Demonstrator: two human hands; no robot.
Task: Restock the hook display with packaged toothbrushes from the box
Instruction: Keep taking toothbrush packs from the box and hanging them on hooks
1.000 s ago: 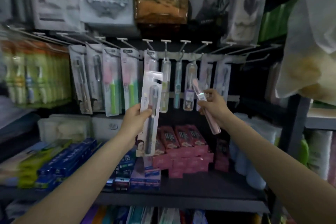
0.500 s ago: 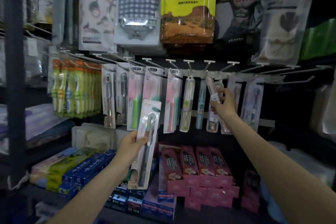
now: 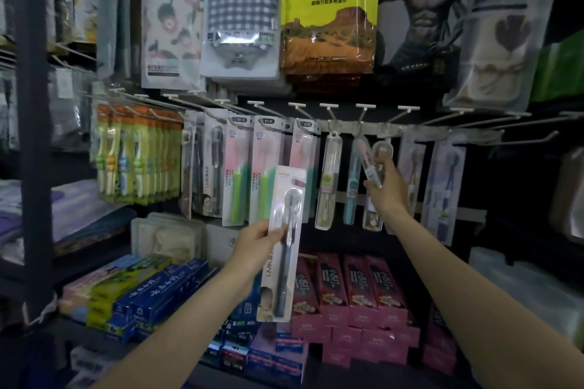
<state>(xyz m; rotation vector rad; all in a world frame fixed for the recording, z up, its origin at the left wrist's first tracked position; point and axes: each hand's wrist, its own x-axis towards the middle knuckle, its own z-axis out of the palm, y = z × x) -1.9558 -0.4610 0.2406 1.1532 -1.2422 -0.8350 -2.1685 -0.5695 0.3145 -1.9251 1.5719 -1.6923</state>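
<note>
Light: I see a dim shop corner, the brightest part is the hanging bags on top.
Frame: a dark metal upright (image 3: 33,136) stands at my left.
Top row: a yellow bag (image 3: 330,9) hangs beside a checked towel pack (image 3: 241,9).
Shelf: red cartons (image 3: 357,287) are stacked near blue boxes (image 3: 158,297) on the dark shelf (image 3: 202,369).
Right side: blurred pale packages, I cannot tell more.

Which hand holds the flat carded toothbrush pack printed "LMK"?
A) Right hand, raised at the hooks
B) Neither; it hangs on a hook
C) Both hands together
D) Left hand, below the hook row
D: the left hand grips the LMK pack below the hooks, while the right hand holds a slim pink toothbrush case up by a hook.
</note>
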